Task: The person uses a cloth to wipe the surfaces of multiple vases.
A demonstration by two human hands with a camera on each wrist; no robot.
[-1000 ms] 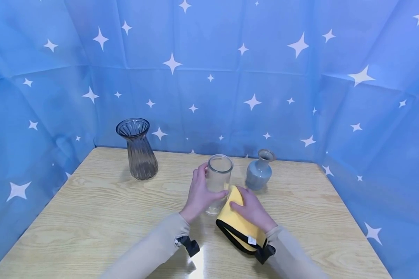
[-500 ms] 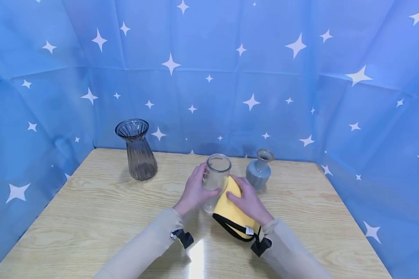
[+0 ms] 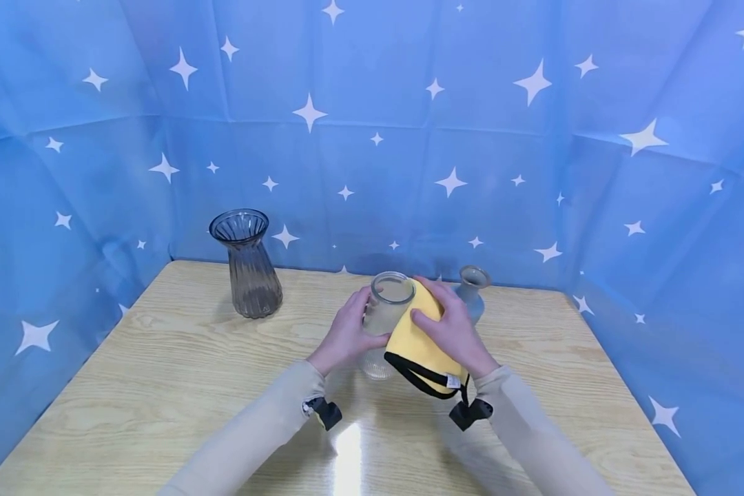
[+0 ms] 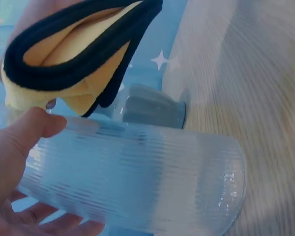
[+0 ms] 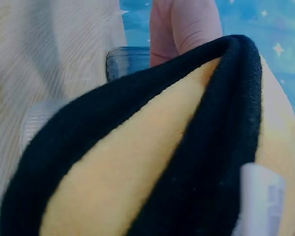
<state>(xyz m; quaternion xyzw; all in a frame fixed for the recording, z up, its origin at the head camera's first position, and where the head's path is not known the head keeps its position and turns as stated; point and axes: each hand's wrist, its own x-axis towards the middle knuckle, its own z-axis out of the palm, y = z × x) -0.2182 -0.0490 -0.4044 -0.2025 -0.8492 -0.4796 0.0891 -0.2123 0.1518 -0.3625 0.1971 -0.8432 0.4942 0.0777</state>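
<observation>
A clear ribbed glass vase stands upright near the middle of the table. My left hand grips it from the left, thumb at the front and fingers round the far side; the left wrist view shows the ribbed wall close up. In my right hand is a folded yellow cloth with black edging and a small white tag. The cloth lies up against the right side of the vase near its rim. Its folded black edge fills much of the right wrist view.
A smoky grey fluted vase stands at the back left of the wooden table. Behind my right hand is a small blue-grey vase, partly hidden. A blue curtain with white stars surrounds the table's back and sides.
My right hand has moved the cloth up along the vase towards its rim, now covering more of the small blue-grey vase. The left hand keeps its grip on the glass vase.
</observation>
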